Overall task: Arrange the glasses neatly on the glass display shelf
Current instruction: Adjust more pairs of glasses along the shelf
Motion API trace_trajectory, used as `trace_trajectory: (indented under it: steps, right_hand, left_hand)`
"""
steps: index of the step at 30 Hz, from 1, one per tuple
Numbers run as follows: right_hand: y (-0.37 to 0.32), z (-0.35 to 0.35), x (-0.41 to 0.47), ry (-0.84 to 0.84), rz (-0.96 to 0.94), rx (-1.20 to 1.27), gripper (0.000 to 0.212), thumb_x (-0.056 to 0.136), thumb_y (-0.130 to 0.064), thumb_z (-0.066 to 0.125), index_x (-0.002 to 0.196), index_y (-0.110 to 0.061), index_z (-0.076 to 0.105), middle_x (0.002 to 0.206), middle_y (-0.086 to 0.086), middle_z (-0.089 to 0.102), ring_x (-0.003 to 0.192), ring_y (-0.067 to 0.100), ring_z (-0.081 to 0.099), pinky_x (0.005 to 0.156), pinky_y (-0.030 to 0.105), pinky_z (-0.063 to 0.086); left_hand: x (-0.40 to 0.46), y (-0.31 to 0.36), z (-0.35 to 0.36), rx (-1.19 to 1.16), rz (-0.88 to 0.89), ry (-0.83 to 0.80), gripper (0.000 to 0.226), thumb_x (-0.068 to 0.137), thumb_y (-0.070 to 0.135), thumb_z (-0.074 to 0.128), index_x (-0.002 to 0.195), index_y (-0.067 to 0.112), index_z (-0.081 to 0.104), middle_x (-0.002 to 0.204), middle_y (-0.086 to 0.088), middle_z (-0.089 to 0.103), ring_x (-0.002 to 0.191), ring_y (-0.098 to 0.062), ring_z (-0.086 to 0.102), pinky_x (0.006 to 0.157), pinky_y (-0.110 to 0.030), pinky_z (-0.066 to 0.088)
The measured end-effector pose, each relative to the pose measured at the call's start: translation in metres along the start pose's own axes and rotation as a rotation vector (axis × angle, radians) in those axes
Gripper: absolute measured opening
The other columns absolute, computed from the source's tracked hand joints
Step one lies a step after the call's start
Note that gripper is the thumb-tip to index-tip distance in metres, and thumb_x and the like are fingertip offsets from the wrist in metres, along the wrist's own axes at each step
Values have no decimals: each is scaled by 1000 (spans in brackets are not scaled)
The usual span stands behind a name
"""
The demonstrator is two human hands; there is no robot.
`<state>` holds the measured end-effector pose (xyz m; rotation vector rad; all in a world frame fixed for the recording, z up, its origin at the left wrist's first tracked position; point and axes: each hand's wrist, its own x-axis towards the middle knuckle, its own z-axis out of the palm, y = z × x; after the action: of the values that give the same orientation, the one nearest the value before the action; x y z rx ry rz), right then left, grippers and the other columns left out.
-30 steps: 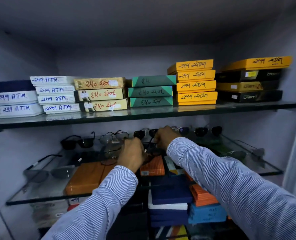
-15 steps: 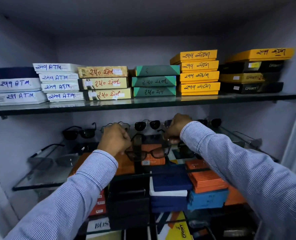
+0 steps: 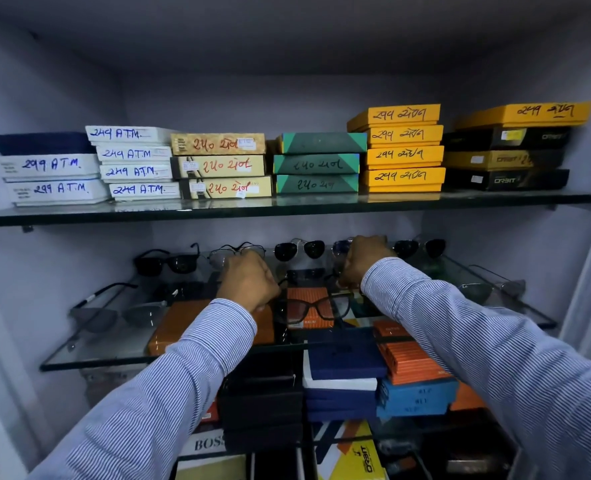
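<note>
Glass shelf (image 3: 89, 355) mid-cabinet, sunglasses row at 12 o'clock. Left hand (image 3: 247, 284), right hand (image 3: 363, 263) each pinch temple, apparently, of dark frame (image 3: 313, 306) at centre. Lower level, lenses forward, release together.

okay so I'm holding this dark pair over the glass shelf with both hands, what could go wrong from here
1. The left hand and right hand grip the dark-framed glasses by the temples; pulling them apart may strain the hinges.
2. The back-row sunglasses sit just behind your knuckles and could get knocked.
3. Setting down hard on the glass shelf may scratch the lenses.
</note>
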<state>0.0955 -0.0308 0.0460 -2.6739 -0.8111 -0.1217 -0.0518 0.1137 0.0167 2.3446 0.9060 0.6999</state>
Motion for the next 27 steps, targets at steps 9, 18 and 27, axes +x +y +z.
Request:
trace_trajectory:
  steps: [9, 18, 27]
  right_hand:
    - [4, -1, -5, -21, -26, 33, 46, 66, -32, 87, 104, -11, 75, 95, 7, 68, 101, 27, 67, 82, 33, 58]
    - [3, -3, -10, -1, -69, 32, 53, 67, -31, 87, 111, -9, 67, 110, 13, 66, 93, 30, 68, 82, 38, 60]
    - [-2, -8, -9, 29, -220, 118, 27, 75, -30, 76, 91, -8, 74, 96, 14, 73, 86, 31, 70, 83, 42, 60]
  left_hand:
    - [-4, 1, 4, 21, 44, 47, 2, 80, 2, 80, 81, 2, 78, 90, -12, 77, 85, -30, 76, 83, -43, 66]
    - [-14, 7, 5, 91, 51, 86, 16, 80, 4, 79, 95, 0, 74, 103, -18, 74, 100, -33, 73, 92, -46, 63]
    - [-26, -2, -30, 114, 46, 218, 22, 83, 17, 80, 98, 1, 79, 103, -17, 77, 98, -34, 74, 92, -44, 63]
